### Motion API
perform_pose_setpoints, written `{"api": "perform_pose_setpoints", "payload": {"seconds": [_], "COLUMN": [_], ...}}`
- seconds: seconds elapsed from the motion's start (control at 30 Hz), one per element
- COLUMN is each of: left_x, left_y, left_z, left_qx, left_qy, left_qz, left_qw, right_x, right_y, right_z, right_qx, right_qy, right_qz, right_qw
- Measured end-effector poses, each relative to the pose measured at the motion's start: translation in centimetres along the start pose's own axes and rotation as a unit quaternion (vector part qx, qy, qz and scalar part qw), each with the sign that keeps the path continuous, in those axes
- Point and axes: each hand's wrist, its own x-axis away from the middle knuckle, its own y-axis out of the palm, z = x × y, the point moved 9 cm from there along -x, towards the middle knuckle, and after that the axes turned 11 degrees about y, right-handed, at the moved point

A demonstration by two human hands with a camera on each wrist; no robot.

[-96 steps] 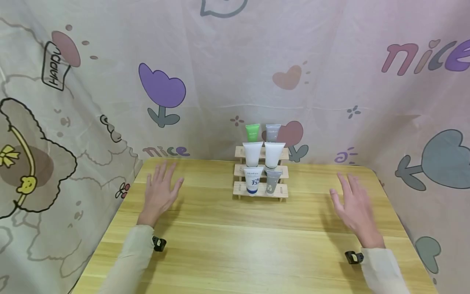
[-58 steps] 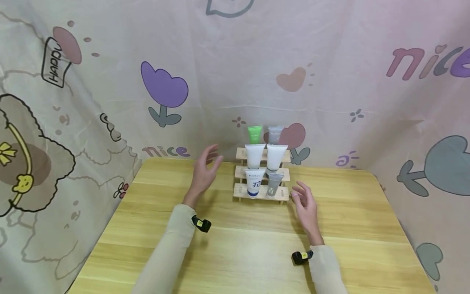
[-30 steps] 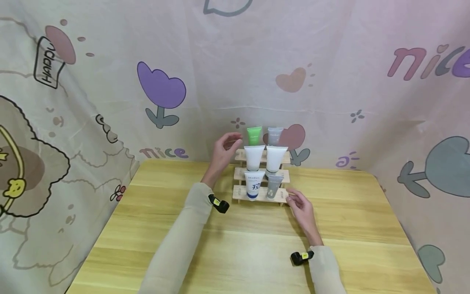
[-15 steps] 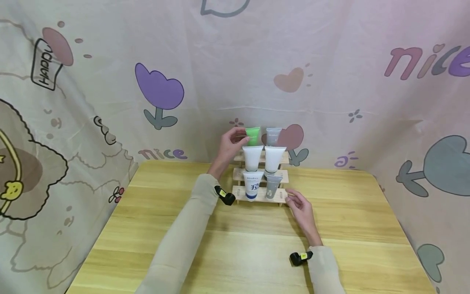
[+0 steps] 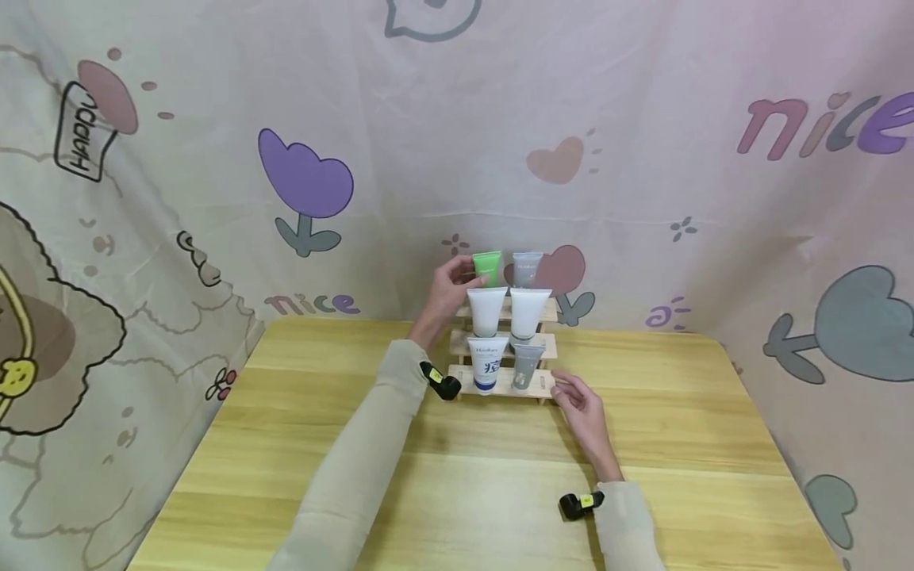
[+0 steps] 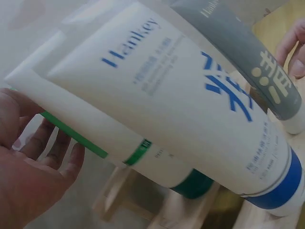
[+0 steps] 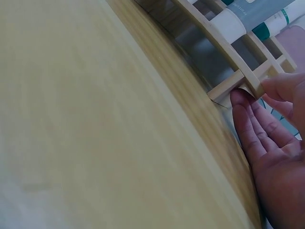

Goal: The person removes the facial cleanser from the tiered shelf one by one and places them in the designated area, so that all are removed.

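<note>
In the head view a three-tier wooden display rack (image 5: 460, 381) stands near the table's back edge, bearing upright squeeze tubes. My left hand (image 5: 448, 290) grips the green tube (image 5: 489, 266) on the top tier, at its left side. The left wrist view shows that hand's fingers (image 6: 71, 162) behind the green tube (image 6: 78, 138), mostly hidden by white tubes. My right hand (image 5: 584, 412) pinches the right end of the lowest tier. In the right wrist view its thumb lies on the rack's end (image 7: 250, 81), with the fingers beneath.
Beside the green tube stands a grey-blue tube (image 5: 527, 270). Two white tubes (image 5: 488, 312) fill the middle tier. A white tube with a blue band (image 5: 487, 363) and a grey tube (image 5: 528, 367) stand in front. A patterned curtain (image 5: 428, 143) hangs behind the wooden table (image 5: 471, 492).
From wide apart on the table, both hands moved inward to the rack. My left hand reached up and took hold of the green tube; my right hand took the rack's lower right end.
</note>
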Motion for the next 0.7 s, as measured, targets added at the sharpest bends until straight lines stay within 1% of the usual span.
{"api": "perform_pose_setpoints", "payload": {"seconds": [0.13,0.27,0.33,0.53,0.7], "left_x": [0.3,0.4,0.3,0.3,0.3], "left_y": [0.0,0.1,0.0,-0.9,-1.3], "left_z": [-1.0,-1.2,-1.2,-0.6,0.0], "left_qx": [0.014,0.016,0.012,0.009,0.017], "left_qy": [-0.009,0.003,0.012,0.045,0.062], "left_qz": [0.004,0.005,0.011,0.046,0.043], "left_qw": [0.9998,0.9999,0.9998,0.9979,0.997], "right_x": [0.1,0.3,0.3,0.2,0.1], "right_y": [0.2,0.2,0.2,0.2,-0.1], "right_z": [0.3,0.2,0.1,-0.2,-0.1], "right_qx": [-0.003,-0.008,-0.009,-0.009,-0.013], "right_qy": [0.001,-0.002,-0.003,-0.005,-0.002], "right_qz": [-0.003,0.002,0.005,0.005,0.006], "right_qw": [1.0,1.0,0.9999,0.9999,0.9999]}}
